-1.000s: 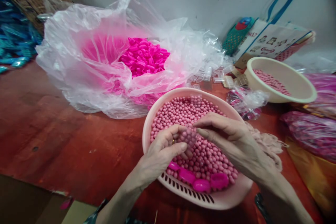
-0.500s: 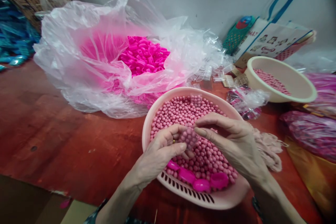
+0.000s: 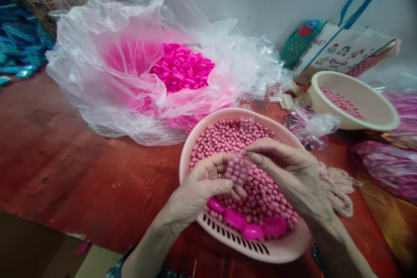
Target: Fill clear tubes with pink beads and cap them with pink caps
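Note:
Over a pink basin (image 3: 185, 169) full of round pink beads (image 3: 221, 134), my left hand (image 3: 198, 186) grips a small clear plastic box (image 3: 237, 170) between thumb and fingers. Rows of pink beads show through its walls. My right hand (image 3: 286, 169) is closed in a pinch at the box's upper right corner; what sits between its fingertips is too small to make out. Below my hands, several bright pink plastic pieces (image 3: 253, 231) lie on the beads at the basin's near side. A second clear box (image 3: 246, 124) rests on the beads at the far side.
A large clear bag (image 3: 78, 65) of bright pink plastic parts (image 3: 184, 67) stands behind on the red table (image 3: 97, 173). Clear plastic boxes (image 3: 260, 89) are heaped beside it. At right are a cream bowl (image 3: 358, 124) with pink beads, a tote bag (image 3: 339, 50) and beige cord (image 3: 339, 186).
The view has shifted slightly, so everything sits a little further right. The bead-filled box has turned more face-on in my left hand, while my right fingertips stay by its upper corner.

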`<act>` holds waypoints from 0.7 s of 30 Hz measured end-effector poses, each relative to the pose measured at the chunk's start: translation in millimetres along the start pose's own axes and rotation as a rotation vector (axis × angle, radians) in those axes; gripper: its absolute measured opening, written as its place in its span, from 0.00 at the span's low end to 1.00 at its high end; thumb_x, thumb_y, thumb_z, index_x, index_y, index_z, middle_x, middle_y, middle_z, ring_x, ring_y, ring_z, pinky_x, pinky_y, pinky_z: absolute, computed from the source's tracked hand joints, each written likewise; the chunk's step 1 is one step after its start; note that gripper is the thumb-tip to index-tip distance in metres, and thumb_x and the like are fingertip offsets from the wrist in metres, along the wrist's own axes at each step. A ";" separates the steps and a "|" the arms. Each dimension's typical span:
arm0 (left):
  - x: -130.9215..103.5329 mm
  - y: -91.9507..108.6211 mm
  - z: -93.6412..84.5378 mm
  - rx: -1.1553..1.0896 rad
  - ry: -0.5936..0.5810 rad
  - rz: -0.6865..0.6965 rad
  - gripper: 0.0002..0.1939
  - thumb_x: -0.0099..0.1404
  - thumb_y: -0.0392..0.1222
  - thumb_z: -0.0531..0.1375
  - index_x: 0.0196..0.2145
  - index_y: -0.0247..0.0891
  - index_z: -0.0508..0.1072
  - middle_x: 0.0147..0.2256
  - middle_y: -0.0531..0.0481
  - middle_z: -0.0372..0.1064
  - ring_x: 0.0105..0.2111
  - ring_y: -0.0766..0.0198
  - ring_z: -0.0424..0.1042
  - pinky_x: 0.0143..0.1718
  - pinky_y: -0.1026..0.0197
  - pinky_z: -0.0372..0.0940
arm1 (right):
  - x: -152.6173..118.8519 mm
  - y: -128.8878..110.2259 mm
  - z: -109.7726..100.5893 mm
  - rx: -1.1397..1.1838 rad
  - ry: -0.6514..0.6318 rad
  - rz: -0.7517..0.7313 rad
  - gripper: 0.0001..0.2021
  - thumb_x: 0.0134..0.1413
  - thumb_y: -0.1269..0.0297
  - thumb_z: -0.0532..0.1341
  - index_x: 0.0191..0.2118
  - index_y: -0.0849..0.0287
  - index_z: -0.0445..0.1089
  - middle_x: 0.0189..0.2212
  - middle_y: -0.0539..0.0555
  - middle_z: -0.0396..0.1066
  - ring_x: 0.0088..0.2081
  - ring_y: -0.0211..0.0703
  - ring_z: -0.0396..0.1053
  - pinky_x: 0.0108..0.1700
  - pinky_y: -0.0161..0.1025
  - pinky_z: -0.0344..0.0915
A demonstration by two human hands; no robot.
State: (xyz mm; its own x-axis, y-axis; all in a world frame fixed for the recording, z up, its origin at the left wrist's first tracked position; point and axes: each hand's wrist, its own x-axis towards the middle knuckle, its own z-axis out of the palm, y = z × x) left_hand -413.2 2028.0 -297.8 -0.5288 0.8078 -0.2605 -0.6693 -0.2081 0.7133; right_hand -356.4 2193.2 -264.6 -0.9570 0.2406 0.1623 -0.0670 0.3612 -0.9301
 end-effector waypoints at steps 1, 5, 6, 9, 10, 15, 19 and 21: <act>-0.1 0.0 -0.1 0.004 0.000 0.001 0.16 0.56 0.25 0.57 0.42 0.36 0.70 0.32 0.48 0.72 0.29 0.66 0.74 0.34 0.66 0.67 | -0.3 0.0 -0.1 0.000 -0.003 -0.005 0.07 0.53 0.71 0.62 0.37 0.52 0.73 0.34 0.46 0.74 0.37 0.34 0.71 0.42 0.30 0.66; -0.1 -0.5 -0.8 0.017 -0.008 -0.004 0.16 0.57 0.26 0.57 0.42 0.37 0.70 0.32 0.50 0.72 0.29 0.67 0.74 0.34 0.66 0.67 | -1.0 0.3 -1.2 -0.008 -0.012 -0.003 0.07 0.53 0.71 0.62 0.37 0.53 0.73 0.34 0.46 0.74 0.37 0.35 0.71 0.42 0.31 0.67; -0.1 -0.7 -1.1 0.020 -0.011 -0.006 0.16 0.57 0.26 0.57 0.42 0.37 0.70 0.32 0.50 0.72 0.29 0.67 0.74 0.35 0.66 0.67 | -1.1 0.5 -1.7 -0.012 -0.014 -0.006 0.07 0.53 0.71 0.62 0.37 0.53 0.73 0.34 0.47 0.74 0.37 0.36 0.71 0.42 0.31 0.67; -0.2 -1.5 -2.1 0.030 -0.023 -0.005 0.15 0.57 0.26 0.57 0.42 0.38 0.70 0.32 0.50 0.72 0.30 0.67 0.74 0.35 0.66 0.67 | -1.4 1.4 -3.2 -0.024 -0.026 -0.018 0.07 0.53 0.71 0.61 0.37 0.53 0.73 0.34 0.47 0.74 0.37 0.36 0.71 0.41 0.31 0.67; -0.3 -1.7 -2.4 0.031 -0.024 -0.005 0.15 0.58 0.26 0.57 0.41 0.38 0.70 0.32 0.51 0.72 0.30 0.67 0.74 0.35 0.66 0.67 | -1.7 1.7 -3.7 -0.025 -0.030 -0.021 0.07 0.54 0.71 0.61 0.37 0.53 0.73 0.34 0.47 0.74 0.37 0.36 0.71 0.41 0.31 0.67; -1.1 -2.0 -3.5 0.032 -0.011 -0.027 0.16 0.58 0.27 0.57 0.43 0.38 0.69 0.32 0.51 0.71 0.31 0.67 0.74 0.35 0.66 0.67 | -2.5 3.8 -4.3 -0.010 -0.050 -0.028 0.07 0.54 0.71 0.61 0.38 0.52 0.73 0.34 0.46 0.73 0.37 0.34 0.70 0.41 0.30 0.66; -1.2 -1.9 -3.2 0.040 0.000 -0.030 0.16 0.59 0.27 0.56 0.44 0.38 0.68 0.33 0.50 0.71 0.30 0.67 0.74 0.35 0.66 0.67 | -1.5 7.0 -3.5 0.022 -0.058 -0.009 0.08 0.54 0.70 0.61 0.39 0.52 0.73 0.35 0.46 0.73 0.38 0.34 0.70 0.42 0.29 0.66; -1.3 -2.1 -3.1 0.054 0.011 -0.027 0.15 0.59 0.28 0.56 0.44 0.38 0.68 0.33 0.50 0.71 0.31 0.67 0.73 0.36 0.65 0.67 | -1.0 8.5 -3.7 0.034 -0.056 -0.001 0.08 0.54 0.70 0.61 0.39 0.51 0.73 0.35 0.46 0.73 0.39 0.35 0.70 0.42 0.30 0.66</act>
State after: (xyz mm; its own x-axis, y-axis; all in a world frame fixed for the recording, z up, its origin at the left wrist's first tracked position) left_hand -412.7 2025.7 -301.0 -0.5169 0.8066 -0.2868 -0.6544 -0.1564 0.7398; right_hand -355.0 2199.4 -271.5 -0.9712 0.1890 0.1452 -0.0764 0.3302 -0.9408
